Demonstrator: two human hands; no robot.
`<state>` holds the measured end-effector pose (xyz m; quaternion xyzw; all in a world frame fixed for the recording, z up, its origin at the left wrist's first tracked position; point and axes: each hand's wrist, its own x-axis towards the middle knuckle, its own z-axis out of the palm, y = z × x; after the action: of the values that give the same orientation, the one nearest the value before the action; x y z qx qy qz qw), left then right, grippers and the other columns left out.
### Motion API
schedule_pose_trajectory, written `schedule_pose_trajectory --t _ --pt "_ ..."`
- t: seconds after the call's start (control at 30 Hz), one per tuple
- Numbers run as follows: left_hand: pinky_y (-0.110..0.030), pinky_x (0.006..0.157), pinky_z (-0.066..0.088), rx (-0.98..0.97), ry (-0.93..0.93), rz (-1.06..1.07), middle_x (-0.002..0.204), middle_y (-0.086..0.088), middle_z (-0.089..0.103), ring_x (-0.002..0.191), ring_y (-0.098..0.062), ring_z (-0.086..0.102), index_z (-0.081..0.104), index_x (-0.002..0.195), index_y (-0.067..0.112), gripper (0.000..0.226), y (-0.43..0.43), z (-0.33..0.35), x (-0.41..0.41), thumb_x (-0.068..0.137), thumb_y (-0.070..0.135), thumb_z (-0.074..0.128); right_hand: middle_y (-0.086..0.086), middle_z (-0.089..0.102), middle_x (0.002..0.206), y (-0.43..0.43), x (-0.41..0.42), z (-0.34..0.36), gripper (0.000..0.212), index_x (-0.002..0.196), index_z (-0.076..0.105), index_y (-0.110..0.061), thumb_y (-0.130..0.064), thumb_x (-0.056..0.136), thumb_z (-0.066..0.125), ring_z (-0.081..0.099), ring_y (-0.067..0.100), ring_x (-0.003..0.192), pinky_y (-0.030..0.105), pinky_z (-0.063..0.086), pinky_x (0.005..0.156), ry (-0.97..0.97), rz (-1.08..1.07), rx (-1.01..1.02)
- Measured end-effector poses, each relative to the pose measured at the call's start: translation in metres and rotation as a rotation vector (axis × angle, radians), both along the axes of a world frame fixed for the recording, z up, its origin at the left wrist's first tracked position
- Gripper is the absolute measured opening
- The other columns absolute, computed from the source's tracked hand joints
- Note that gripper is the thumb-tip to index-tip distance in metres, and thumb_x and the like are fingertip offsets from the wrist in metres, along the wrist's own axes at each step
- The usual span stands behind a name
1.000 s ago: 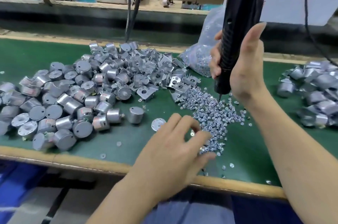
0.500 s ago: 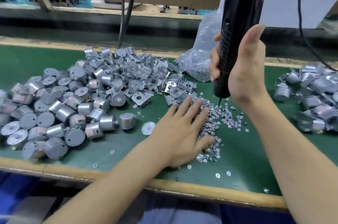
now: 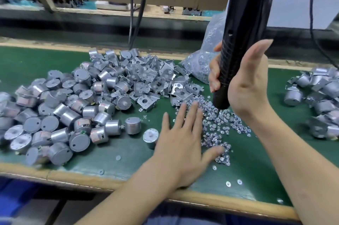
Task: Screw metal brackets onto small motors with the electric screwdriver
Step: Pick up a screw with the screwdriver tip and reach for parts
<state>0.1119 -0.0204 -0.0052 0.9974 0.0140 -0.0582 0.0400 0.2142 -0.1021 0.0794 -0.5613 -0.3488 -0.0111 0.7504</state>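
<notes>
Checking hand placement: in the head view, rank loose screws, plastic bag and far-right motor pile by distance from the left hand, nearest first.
1. Loose screws: touching the left hand, on its right.
2. Plastic bag: beyond the fingertips.
3. Far-right motor pile: far right.

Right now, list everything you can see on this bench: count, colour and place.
motors: many, silver-grey, heaped left
metal brackets: many, silver, heaped behind centre
screws: many, shiny, loose at centre
bag: one, clear, behind screws
motor-and-bracket pile: one, silver, far right
electric screwdriver: one, black, upright over screws
mat: one, green, covers bench
cables: two, black, hang at back
left hand: one, flat on mat beside screws
right hand: one, grips electric screwdriver
</notes>
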Motion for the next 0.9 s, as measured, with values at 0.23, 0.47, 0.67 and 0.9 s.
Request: schedule_pose_trajectory --t 0.23,0.47,0.67,0.9 --pt "-0.061 0.116 -0.010 -0.108 -0.019 -0.100 0.157 -0.007 -0.035 0.139 -0.025 -0.042 -0.017 0.153 0.012 0.092 -0.022 0.001 -0.009 0.089 0.075 0.002 -0.005 0.055 0.062 0.001 0.001 -0.003 0.080 0.087 0.045 -0.002 -0.081 0.081 0.039 0.051 0.016 0.047 0.027 0.043 0.048 -0.053 -0.049 -0.055" --pt "-0.059 0.118 -0.006 -0.015 0.003 0.106 0.155 -0.006 -0.037 0.144 -0.025 -0.033 -0.022 0.151 0.011 0.091 0.006 0.001 -0.009 0.091 0.073 0.005 -0.008 0.057 0.071 0.004 0.000 -0.009 0.071 0.111 0.049 -0.005 -0.071 0.086 0.043 0.055 0.011 0.054 0.024 0.047 0.053 -0.062 -0.039 -0.072" --pt "-0.065 0.113 -0.013 -0.062 0.000 0.018 0.154 -0.005 -0.040 0.138 -0.026 -0.042 -0.022 0.152 0.014 0.092 -0.003 -0.003 -0.016 0.089 0.077 0.001 -0.003 0.056 0.072 0.004 -0.001 -0.009 0.066 0.112 0.047 -0.007 -0.068 0.087 0.041 0.055 0.016 0.055 0.030 0.049 0.054 -0.052 -0.010 -0.090" --pt "-0.030 0.109 0.038 -0.363 -0.726 0.008 0.132 -0.007 0.061 0.128 -0.023 0.051 0.062 0.126 0.003 0.042 0.013 0.022 -0.045 0.097 0.028 0.045 -0.003 0.055 0.061 0.011 -0.010 -0.011 0.055 0.080 0.062 -0.035 -0.085 0.076 0.040 0.049 0.018 0.047 0.033 0.043 0.046 0.067 0.086 -0.109"
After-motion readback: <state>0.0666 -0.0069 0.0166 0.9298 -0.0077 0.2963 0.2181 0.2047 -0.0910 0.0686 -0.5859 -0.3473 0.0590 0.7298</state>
